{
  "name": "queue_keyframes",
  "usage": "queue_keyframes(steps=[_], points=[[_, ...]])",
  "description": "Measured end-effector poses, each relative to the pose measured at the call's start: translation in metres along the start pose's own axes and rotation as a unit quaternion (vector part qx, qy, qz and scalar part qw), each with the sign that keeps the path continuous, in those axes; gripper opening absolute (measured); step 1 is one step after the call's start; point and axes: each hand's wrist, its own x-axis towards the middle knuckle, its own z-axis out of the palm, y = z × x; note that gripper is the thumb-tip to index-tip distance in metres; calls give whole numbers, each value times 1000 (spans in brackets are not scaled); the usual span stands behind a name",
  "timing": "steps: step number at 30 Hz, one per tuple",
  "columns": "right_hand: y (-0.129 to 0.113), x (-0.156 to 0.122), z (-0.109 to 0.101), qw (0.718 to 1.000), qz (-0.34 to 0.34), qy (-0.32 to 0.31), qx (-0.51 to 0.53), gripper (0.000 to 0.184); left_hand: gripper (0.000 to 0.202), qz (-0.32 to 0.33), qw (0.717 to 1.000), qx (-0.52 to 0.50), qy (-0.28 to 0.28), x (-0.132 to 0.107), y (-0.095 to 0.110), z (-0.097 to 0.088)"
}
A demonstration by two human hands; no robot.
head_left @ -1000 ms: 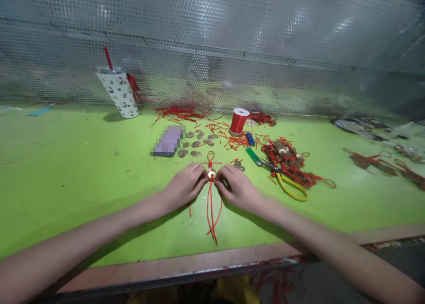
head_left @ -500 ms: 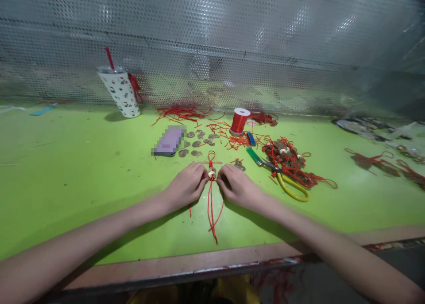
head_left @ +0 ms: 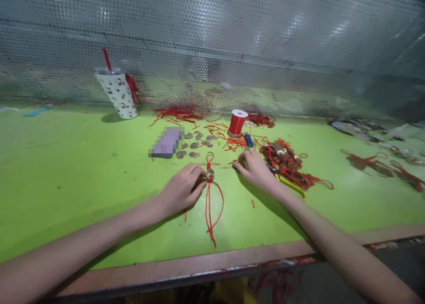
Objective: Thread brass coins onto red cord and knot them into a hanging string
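- The cord lies on the table at mid-front. Its loop points to 12 o'clock and its loose tails run to 6 o'clock, toward the table edge.
- A coin is threaded on the cord just below the loop knot.
- We judge the cord light, soft and limp, so it will flop and shift if pulled by a tail. The knot by the coin is the firm place to hold.
- We judge the coin small, hard and a bit slippery. It is best pinched flat across its faces together with the cord.
- The left hand is at 9 o'clock of the coin. Its fingers are curled nearly closed, and the fingertips pinch the cord at the coin and press it to the table.
- The right hand is at 2 o'clock of the coin, clear of the cord. Its fingers are loosely spread with the tips down on the table. We see nothing held, and whatever is under the fingertips is hidden.
- The scissors lie partly under the right wrist, at 4 o'clock of that hand.
- The pile of red knotted pieces sits just beside the right hand at 2 o'clock.
- The spool stands upright at 1 o'clock of the cord.
- The loose coins are at 11 o'clock of the cord, beside the phone.
- The cup is well apart at 10 o'clock.
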Motion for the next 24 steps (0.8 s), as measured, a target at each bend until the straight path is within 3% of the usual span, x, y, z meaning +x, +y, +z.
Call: queue_keyframes(steps=[7,12,24], points=[[-1,-1,4,999,-1,-12,41,11,10,10,1000,8,6,0,0,1],[-6,-1,-1,996,36,-24,84,7,8,19,1000,11,15,0,0,1],[-15,-3,-2,982,-38,112,148,9,11,32,999,16,32,0,0,1]])
